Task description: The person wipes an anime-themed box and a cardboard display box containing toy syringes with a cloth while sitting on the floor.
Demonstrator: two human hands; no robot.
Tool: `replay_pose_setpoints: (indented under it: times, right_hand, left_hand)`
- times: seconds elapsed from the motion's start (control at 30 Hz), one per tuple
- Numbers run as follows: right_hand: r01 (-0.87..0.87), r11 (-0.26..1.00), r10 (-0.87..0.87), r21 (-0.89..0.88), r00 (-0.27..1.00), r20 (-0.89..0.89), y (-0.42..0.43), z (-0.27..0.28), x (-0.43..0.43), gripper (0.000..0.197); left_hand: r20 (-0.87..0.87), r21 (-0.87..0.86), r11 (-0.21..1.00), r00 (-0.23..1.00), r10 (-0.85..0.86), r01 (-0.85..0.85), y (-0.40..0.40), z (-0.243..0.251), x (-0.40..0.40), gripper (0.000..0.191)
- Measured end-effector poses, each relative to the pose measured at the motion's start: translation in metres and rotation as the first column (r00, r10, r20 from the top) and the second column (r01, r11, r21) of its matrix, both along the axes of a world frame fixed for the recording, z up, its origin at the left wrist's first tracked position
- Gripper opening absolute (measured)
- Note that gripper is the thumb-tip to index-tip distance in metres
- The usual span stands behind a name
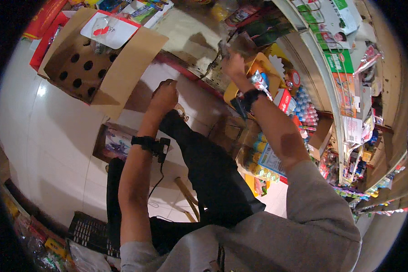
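Observation:
My left hand [165, 96] is curled into a fist above the floor, beside the flap of a large cardboard box; nothing shows in it. My right hand [234, 65] reaches over a worn, pale shelf board [180, 30] with a dark red front edge. Its fingers are curled around a small grey thing [224, 47], too blurred to name. Just right of that hand stands a yellow plastic basket [232, 92] of packaged goods. A black strap with a small device circles each wrist.
The open cardboard box [136, 64] has an insert with round holes. A smaller printed box [117, 142] lies on the tiled floor [54, 136]. Shrink-wrapped bottles [306, 107] and stocked shelves [343, 91] line the right. A black plastic crate [88, 231] stands lower left, near a stool leg [187, 193].

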State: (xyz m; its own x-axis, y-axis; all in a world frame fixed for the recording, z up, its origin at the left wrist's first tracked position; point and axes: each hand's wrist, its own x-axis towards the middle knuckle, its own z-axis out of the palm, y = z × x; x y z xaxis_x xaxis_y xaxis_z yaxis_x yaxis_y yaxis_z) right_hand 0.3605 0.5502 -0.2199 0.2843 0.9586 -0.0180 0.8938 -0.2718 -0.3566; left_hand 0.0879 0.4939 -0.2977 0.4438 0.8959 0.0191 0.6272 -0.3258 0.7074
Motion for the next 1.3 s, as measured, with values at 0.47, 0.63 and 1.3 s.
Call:
replay_pose_setpoints:
  times: [0.47,0.63,1.3]
  right_hand:
    - [0.129,0.96,-0.18,0.247,0.964,0.197,0.002,-0.175,-0.086,0.06]
    - [-0.362,0.914,0.275,0.181,0.883,0.381,0.042,-0.147,-0.125,0.052]
    - [-0.132,0.965,0.124,-0.226,0.991,-0.05,-0.013,-0.125,0.001,0.048]
  left_hand:
    - [0.095,0.002,0.987,0.982,0.162,-0.163,0.03,-0.029,0.015,0.033]
    - [0.019,-0.165,0.952,0.964,0.265,-0.258,0.028,-0.037,-0.001,0.031]
    - [-0.014,-0.179,0.982,0.999,0.051,-0.053,-0.005,0.047,0.022,0.028]
